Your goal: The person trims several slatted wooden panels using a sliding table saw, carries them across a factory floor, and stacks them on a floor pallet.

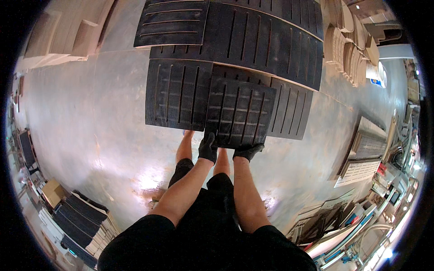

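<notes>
Both my hands wear black gloves and grip a square black slotted panel (242, 110) by its near edge. My left hand (208, 148) is closed round the near left corner, thumb along the side. My right hand (248, 152) is closed on the near edge toward the right corner, its fingers partly hidden beneath the panel. The panel lies over or just above stacked black slotted panels; whether it touches them I cannot tell. Beside it are a left stack panel (177, 92) and a right stack panel (290, 108). Another panel (172, 20) sits on top at the far left.
Grey concrete floor (86, 113) surrounds the stack. Brown boards (68, 34) stand far left and curved wooden pieces (343, 49) far right. A pile of slotted boards (364, 149) lies on the right, a dark stack (83, 221) at the near left.
</notes>
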{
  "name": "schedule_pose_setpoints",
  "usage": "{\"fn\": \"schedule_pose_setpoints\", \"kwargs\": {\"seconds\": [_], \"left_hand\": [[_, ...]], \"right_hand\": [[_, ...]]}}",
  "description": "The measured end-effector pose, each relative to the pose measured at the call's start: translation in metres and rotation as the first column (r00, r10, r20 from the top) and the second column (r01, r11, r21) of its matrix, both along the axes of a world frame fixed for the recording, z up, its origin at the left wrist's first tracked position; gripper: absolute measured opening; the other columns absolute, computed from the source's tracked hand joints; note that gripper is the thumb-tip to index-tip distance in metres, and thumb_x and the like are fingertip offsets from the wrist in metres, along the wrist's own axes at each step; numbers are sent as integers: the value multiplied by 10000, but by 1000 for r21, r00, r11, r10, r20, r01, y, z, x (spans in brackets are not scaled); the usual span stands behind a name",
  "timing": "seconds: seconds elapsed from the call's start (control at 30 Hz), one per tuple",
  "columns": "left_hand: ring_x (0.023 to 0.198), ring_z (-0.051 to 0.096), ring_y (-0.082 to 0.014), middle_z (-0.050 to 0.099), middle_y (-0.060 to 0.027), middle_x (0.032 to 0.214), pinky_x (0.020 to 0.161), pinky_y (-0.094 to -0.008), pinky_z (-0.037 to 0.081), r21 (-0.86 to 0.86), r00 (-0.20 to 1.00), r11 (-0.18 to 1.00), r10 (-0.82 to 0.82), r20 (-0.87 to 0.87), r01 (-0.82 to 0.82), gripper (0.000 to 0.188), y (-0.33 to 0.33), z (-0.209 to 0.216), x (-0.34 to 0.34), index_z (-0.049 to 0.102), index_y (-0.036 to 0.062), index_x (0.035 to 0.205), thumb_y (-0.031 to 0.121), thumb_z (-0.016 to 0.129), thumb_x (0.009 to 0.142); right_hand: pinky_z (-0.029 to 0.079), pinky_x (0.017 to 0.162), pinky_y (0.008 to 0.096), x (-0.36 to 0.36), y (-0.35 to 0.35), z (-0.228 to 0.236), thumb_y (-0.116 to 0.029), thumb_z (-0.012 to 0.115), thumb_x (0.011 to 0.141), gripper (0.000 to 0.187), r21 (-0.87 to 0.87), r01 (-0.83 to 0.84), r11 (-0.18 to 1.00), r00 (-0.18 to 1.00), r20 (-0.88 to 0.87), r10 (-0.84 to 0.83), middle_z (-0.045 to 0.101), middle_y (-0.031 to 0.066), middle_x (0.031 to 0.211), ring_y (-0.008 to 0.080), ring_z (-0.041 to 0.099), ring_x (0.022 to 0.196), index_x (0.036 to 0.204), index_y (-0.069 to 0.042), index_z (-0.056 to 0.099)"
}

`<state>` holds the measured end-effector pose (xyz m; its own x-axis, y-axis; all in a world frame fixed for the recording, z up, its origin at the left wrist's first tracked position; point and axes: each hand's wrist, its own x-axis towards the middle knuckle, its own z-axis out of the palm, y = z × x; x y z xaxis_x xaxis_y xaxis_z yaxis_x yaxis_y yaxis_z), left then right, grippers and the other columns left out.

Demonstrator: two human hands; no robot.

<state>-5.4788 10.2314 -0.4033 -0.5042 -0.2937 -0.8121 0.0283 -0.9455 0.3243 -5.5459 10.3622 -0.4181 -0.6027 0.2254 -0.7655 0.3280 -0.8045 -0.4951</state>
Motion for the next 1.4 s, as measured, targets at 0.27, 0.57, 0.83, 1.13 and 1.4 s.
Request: {"fn": "schedule_pose_setpoints", "kwargs": {"seconds": [0.27,0.57,0.83,1.13,1.4], "left_hand": [[968,593,-198,620,-53,1074,812,-292,482,71,1000,997,8,-5,-8,370,-5,-11,-16,568,43,1164,209,677,852],[1161,455,-207,499,-53,1301,960,-319,371,-80,995,993,-91,-44,88,413,-4,-36,-21,423,47,1346,257,416,990],[1278,381,-233,400,-99,1419,1040,-322,318,-609,902,731,-428,-58,308,460,8,-55,-16,386,37,1374,255,452,975],[1056,499,-217,543,-80,1182,921,-347,391,-258,801,905,-133,583,338,555,-17,-3,-11,487,54,1268,261,708,804],[1208,404,-396,469,-196,1263,1012,-491,312,-602,588,-62,-156,794,796,526,-44,2,-77,475,140,1291,399,539,837]], "right_hand": [[296,1094,465,0,20,-62,-698,331,860,756,491,-302,817,902,-129,411,332,63,1467,310,341,1319,1429,-200,323],[318,1074,462,-34,-12,-2,-610,407,888,688,39,-116,992,993,-31,118,318,56,1475,300,350,1311,1422,-183,336],[330,1039,534,-17,36,-63,-658,412,852,734,640,-515,571,706,-62,706,302,61,1484,332,340,1311,1427,-212,328],[379,939,527,-34,23,18,-565,543,835,673,186,-373,909,793,572,209,534,104,1135,290,486,1102,1281,-66,471],[451,660,271,-90,101,-29,-214,640,876,184,619,-452,642,846,69,529,660,4,850,122,583,748,946,-45,662]]}}
